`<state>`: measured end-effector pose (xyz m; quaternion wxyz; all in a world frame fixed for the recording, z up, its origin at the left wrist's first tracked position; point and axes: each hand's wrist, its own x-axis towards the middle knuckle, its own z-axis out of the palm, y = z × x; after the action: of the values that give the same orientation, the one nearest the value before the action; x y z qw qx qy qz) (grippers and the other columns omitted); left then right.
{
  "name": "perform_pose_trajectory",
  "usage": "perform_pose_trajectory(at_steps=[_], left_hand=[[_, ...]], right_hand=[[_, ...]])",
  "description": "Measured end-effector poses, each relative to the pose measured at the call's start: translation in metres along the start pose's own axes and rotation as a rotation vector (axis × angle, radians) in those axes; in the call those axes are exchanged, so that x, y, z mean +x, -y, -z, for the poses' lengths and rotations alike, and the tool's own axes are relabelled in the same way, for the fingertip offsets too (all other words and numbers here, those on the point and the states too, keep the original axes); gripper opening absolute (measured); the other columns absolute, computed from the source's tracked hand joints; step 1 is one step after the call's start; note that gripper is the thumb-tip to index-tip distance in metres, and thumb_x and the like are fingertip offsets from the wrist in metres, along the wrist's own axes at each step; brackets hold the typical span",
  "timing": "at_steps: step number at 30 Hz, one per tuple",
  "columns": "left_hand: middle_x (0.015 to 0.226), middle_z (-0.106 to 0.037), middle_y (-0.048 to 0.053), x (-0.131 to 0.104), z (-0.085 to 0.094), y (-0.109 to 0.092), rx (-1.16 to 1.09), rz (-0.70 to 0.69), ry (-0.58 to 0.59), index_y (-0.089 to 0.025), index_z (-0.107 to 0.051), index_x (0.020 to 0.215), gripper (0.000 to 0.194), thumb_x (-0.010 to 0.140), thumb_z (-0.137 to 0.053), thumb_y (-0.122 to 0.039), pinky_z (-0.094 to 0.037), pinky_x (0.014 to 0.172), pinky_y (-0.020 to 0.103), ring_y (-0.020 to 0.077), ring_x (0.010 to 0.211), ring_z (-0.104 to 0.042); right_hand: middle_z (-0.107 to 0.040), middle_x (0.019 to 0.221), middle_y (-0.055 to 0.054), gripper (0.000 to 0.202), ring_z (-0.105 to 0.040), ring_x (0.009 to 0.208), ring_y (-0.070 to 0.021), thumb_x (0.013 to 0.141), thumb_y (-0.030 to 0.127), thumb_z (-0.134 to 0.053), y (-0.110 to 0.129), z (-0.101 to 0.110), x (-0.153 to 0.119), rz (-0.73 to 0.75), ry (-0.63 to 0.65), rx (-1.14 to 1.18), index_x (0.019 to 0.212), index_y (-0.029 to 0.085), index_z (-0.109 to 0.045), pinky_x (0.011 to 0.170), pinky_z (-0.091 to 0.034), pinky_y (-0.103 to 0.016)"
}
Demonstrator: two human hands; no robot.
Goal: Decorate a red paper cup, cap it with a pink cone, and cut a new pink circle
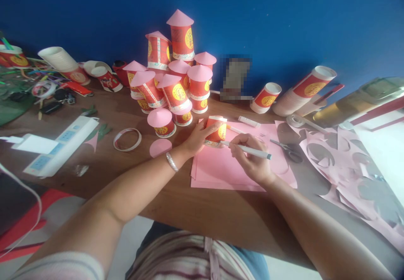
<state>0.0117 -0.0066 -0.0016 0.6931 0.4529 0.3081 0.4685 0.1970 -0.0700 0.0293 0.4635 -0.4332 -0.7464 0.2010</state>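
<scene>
My left hand (pixel 199 139) is wrapped round a red paper cup (pixel 217 130) with a yellow emblem, holding it over pink paper sheets (pixel 221 174). In my right hand (pixel 252 160) is a white marker (pixel 252 150), its tip at the cup's pale lower rim, where coloured marks show. Behind and left stand several stacked red cups with pink cone tops (pixel 179 92). Flat on the table near my left wrist lies a pink paper disc (pixel 160 148). An orange pen (pixel 235 129) lies behind the marker.
Scissors (pixel 292 153), a tape roll (pixel 296 121) and pink paper scraps (pixel 344 158) lie right. Stacked cups (pixel 311 88) and a single cup (pixel 267 97) stand behind. Left are a white ring (pixel 127 140), a power strip (pixel 63 145) and clutter.
</scene>
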Motion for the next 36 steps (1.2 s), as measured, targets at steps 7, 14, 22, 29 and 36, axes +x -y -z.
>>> perform_pose_trajectory(at_steps=[7, 14, 22, 29, 36], left_hand=[[0.086, -0.064, 0.002, -0.0007, -0.0004, -0.0015, 0.013, 0.003, 0.009, -0.017, -0.072, 0.098, 0.038, 0.086, -0.079, -0.052, -0.053, 0.074, 0.027, 0.0162, 0.082, -0.062], [0.083, -0.063, 0.001, -0.0004, -0.0013, -0.0015, 0.046, -0.002, -0.002, -0.016, -0.071, 0.096, 0.039, 0.086, -0.08, -0.053, -0.054, 0.072, 0.025, 0.0147, 0.079, -0.063], [0.087, -0.067, 0.003, -0.0002, -0.0005, -0.0008, -0.007, 0.062, 0.026, -0.017, -0.07, 0.111, 0.05, 0.082, -0.082, -0.056, -0.06, 0.065, 0.03, 0.0174, 0.076, -0.067], [0.092, -0.069, 0.005, -0.0011, -0.0012, -0.0019, -0.012, 0.039, -0.015, -0.018, -0.074, 0.11, 0.048, 0.082, -0.083, -0.055, -0.061, 0.07, 0.03, 0.0189, 0.082, -0.068], [0.084, -0.066, 0.002, -0.0003, -0.0004, -0.0017, -0.009, 0.05, 0.023, -0.018, -0.073, 0.109, 0.044, 0.084, -0.082, -0.054, -0.059, 0.065, 0.028, 0.0172, 0.076, -0.067]], right_hand=[[-0.07, 0.067, 0.0, 0.014, -0.062, 0.057, -0.0151, 0.096, 0.027, -0.062, -0.0017, -0.0012, -0.0001, -0.008, 0.031, -0.044, 0.083, 0.023, -0.061, 0.06, -0.051, -0.03], [-0.071, 0.068, 0.001, 0.014, -0.062, 0.057, -0.0144, 0.097, 0.028, -0.063, -0.0023, -0.0025, -0.001, -0.008, 0.032, -0.044, 0.084, 0.023, -0.062, 0.06, -0.051, -0.029], [-0.071, 0.072, 0.0, 0.014, -0.065, 0.063, -0.0163, 0.097, 0.029, -0.062, -0.0017, -0.0017, -0.0011, -0.057, -0.016, 0.006, 0.084, 0.023, -0.062, 0.064, -0.054, -0.031], [-0.071, 0.071, 0.0, 0.014, -0.065, 0.061, -0.0153, 0.095, 0.028, -0.062, -0.001, -0.0001, 0.0002, -0.059, 0.014, 0.008, 0.082, 0.024, -0.062, 0.062, -0.053, -0.03], [-0.072, 0.071, 0.001, 0.012, -0.064, 0.059, -0.0144, 0.095, 0.025, -0.062, -0.0001, -0.0002, 0.0007, -0.063, 0.029, 0.004, 0.083, 0.024, -0.062, 0.06, -0.052, -0.029]])
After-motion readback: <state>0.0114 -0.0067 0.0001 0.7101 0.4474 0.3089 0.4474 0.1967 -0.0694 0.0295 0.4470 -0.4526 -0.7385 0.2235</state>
